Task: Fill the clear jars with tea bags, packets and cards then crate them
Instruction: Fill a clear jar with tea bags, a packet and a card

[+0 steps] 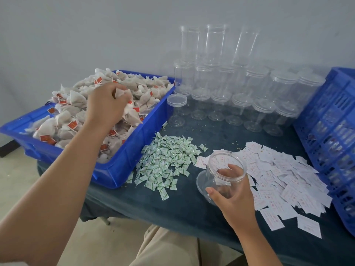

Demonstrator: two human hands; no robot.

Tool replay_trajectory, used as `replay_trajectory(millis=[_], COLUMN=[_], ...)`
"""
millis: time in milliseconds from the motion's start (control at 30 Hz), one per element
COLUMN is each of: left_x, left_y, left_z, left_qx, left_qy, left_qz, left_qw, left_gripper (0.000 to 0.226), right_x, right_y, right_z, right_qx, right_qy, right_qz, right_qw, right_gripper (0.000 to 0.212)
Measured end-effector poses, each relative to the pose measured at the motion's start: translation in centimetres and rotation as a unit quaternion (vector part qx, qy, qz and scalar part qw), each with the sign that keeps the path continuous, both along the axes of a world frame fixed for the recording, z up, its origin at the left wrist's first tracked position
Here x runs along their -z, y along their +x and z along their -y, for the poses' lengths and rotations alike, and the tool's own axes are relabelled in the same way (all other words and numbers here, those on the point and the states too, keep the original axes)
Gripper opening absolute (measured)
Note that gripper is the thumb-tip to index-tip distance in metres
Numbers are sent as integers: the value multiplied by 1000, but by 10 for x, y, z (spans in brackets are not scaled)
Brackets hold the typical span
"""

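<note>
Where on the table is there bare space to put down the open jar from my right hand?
Bare cloth lies along the near edge, between the green packets and the cards. A narrower strip runs between those piles and the empty jars behind. Crowded: the right side, cards reach the blue crate.

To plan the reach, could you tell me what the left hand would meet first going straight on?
Likely more tea bags just beyond it, then the blue tray wall; depth unclear.
</note>
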State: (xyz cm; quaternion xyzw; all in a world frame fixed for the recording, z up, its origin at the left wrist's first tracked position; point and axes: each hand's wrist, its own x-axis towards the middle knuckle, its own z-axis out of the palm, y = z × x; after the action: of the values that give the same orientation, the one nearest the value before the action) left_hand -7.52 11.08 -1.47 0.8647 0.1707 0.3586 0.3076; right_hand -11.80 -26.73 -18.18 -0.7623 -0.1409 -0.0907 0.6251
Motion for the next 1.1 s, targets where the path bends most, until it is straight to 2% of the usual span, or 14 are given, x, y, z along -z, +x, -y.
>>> replay_trajectory(millis=[67,167,400,500,633,800,867,933,1100], left_x=[-12,-27,-43,-48,-72,-96,-95,-88,-51], left_y=[-1,-3,-12,-18,-22,-24,-26,-26,-28], left_z=[12,31,113,141,165,186,193,197,202], left_qx=[-12,3,157,229,315,379,391,385,349], left_qy=[10,-40,-111,-164,-254,-292,-272,-222,-153], left_qz=[24,63,108,114,135,125,110,88,-51], left_qw=[1000,997,975,953,904,869,872,892,923], left_gripper=[26,25,13,13,12,11,10,11,12], right_x=[0,-2,-4,-6,-6,-9,-10,-11,-9], right_y=[-1,-2,-4,-4,-5,-7,-7,-7,-8], right_z=[0,0,-2,-2,-2,-1,0,2,3], right_qx=[2,7,8,11,9,10,9,8,-3], right_qy=[-2,-3,-35,-47,-51,-50,-36,-23,5], right_qz=[-4,-4,-15,-21,-34,-31,-35,-34,-14], right_qw=[1000,1000,999,999,998,998,999,999,1000], right_gripper=[76,76,85,90,98,97,95,96,97])
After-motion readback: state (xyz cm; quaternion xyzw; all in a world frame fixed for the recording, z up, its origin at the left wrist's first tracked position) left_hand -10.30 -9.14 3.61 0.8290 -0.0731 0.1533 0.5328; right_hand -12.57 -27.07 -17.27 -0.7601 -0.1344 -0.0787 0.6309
